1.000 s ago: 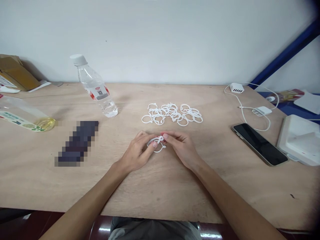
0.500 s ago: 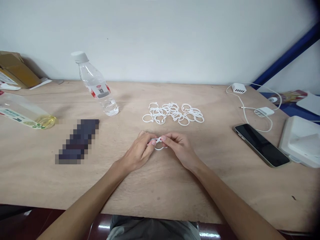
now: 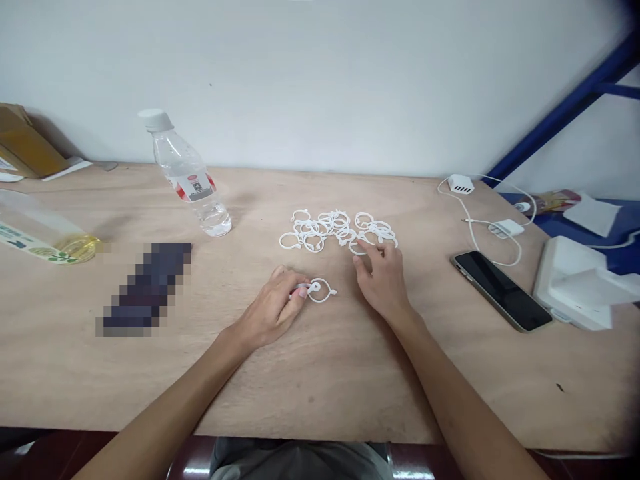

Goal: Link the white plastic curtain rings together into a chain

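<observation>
In the head view, the left hand [image 3: 273,307] rests low over the wooden table [image 3: 310,373]; its thumb and fingers are pinching a white strip [image 3: 315,287], whose small round end lies across a white ring [image 3: 327,298] just beside the fingertips; whether the strip passes through this ring, one cannot tell. The right hand [image 3: 386,283] is at the near edge of a cluster of white rings [image 3: 345,230]; its index finger is stretched over one of them, and the thumb stands apart from it, so nothing is pinched there; whether the fingertip touches the ring, one cannot say. The cluster lies on the table, beyond both hands; to its left there is a clear bottle [image 3: 195,185] with white cap; to the right of the right hand lies a dark-screened phone [image 3: 501,290], near a white charger block [image 3: 461,185].
</observation>
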### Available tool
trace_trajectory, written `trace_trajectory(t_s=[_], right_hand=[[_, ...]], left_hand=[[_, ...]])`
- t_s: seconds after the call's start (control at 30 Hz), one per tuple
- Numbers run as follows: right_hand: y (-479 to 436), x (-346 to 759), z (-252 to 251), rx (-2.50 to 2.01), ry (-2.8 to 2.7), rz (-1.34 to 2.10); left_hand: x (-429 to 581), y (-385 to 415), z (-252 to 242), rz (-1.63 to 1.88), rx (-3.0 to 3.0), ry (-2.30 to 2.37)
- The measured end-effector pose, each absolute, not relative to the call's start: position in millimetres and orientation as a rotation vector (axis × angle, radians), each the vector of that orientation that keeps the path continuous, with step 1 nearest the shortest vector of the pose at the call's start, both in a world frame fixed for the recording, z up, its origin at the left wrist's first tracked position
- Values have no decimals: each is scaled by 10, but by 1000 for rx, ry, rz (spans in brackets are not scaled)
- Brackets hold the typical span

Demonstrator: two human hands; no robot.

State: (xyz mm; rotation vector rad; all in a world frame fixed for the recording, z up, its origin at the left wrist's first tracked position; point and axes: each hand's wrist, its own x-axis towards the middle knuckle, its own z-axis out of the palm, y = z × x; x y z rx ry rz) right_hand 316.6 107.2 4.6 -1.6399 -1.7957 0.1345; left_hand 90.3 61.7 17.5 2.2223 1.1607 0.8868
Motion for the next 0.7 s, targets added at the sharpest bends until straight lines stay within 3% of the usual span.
trace_trajectory(t_s=[0.2,0.7], right_hand=[[1091,3206,-38,-1715,-1927,-31],[1149,3289,48,-1695,-1590,176]], left_hand=[[898,621,169,902,2208,1178],[911,628,206,872,2211,1187]])
